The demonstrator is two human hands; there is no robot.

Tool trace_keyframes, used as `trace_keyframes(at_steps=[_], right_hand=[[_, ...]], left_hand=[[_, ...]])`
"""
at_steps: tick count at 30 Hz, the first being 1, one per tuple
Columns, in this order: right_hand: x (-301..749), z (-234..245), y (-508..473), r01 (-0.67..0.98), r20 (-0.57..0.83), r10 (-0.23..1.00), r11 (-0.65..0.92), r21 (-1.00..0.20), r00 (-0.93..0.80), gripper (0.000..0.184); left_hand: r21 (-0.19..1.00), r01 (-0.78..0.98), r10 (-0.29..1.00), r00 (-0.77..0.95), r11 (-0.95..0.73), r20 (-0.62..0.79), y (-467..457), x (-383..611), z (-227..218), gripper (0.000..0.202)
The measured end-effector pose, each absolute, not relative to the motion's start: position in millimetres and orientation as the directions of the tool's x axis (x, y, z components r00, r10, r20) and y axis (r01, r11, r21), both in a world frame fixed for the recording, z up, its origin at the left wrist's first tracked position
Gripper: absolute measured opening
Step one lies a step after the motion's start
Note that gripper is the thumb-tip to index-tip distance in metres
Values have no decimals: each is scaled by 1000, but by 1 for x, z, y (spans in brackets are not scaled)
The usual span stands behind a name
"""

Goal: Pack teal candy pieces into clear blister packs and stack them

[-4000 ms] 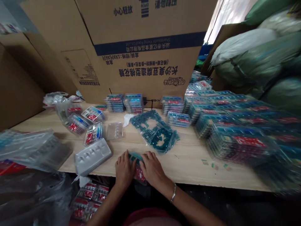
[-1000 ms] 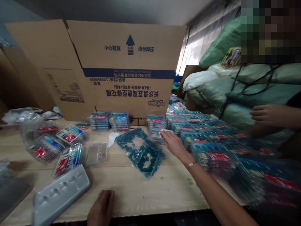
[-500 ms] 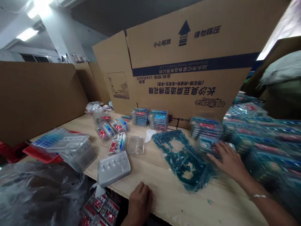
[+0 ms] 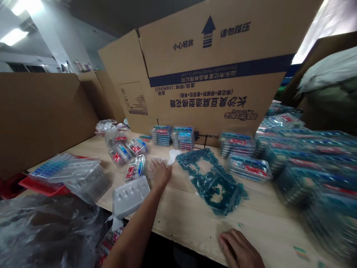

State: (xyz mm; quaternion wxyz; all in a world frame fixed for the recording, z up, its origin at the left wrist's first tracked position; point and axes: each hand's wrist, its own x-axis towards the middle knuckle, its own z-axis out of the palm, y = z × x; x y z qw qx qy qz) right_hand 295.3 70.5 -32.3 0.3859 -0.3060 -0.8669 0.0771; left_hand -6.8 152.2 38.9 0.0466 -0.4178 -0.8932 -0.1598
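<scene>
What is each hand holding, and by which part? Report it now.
The left hand is on the near edge of a clear plastic blister tray; whether it grips cannot be told. The right hand holds nothing, lying on the wooden table.

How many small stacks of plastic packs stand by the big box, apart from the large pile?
3. One stack, and another beside it, left of the teal bag; a third stack by the large pile. More may be hidden there.

We count three separate stacks of blue-and-red plastic blister packs (image 4: 161,135) along the desk's (image 4: 184,238) back edge, three loose packs (image 4: 135,167) near its left end, one crumpled teal bagged sheet (image 4: 212,181), one silver moulded plastic tray (image 4: 131,197), and one white tissue (image 4: 173,156).
</scene>
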Motion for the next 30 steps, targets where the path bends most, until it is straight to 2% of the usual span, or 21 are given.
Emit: trace_keyframes(at_steps=[4, 10, 16, 20, 22, 25, 28, 30], right_hand=[[295, -26, 72, 497, 591, 664, 742, -450, -458, 15], [293, -28, 70, 519, 612, 664, 736, -435, -430, 16], [298, -17, 72, 399, 636, 663, 747, -531, -395, 14], [293, -5, 109, 434, 666, 622, 776, -457, -411, 23], [283, -1, 138, 514, 563, 656, 750, -416, -502, 29], [261, 4, 179, 668, 279, 767, 641, -378, -578, 32], [235, 10, 202, 725, 91, 797, 585, -365, -597, 70], [218, 11, 207, 733, 44, 793, 582, -352, -608, 79]], left_hand=[[282, 693, 682, -715, 664, 152, 169, -12, 26, 37], [303, 641, 642, -759, 705, 113, 173, -23, 18, 37], [333, 577, 583, -807, 746, 93, 181, -26, 17, 35], [332, 567, 574, -814, 754, 87, 181, -25, 16, 35], [324, 570, 578, -812, 755, 82, 181, -25, 17, 35], [304, 589, 600, -797, 749, 67, 183, -25, 20, 35], [266, 640, 654, -755, 721, 44, 188, -29, 23, 35], [236, 684, 700, -714, 690, 22, 191, -33, 25, 34]])
